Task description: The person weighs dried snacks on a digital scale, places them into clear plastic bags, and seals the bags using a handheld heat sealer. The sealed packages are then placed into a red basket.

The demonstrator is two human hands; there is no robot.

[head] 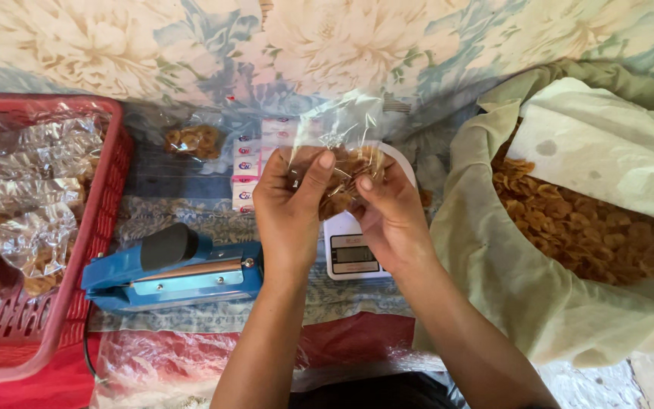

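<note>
Head view: both hands, the left hand (291, 198) and right hand (390, 212), are pinching a clear bag of chips (342, 170) above the small scale (355, 254), likely about to need sealing at the blue sealer (179, 269)

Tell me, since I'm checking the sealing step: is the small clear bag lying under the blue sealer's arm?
No, both hands hold the small clear bag above the scale, apart from the blue sealer.

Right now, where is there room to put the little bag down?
Bare cloth shows between the red basket and the boxes. It is crowded around the scale, where both hands hold the bag, beside the sealer and sack.
</note>
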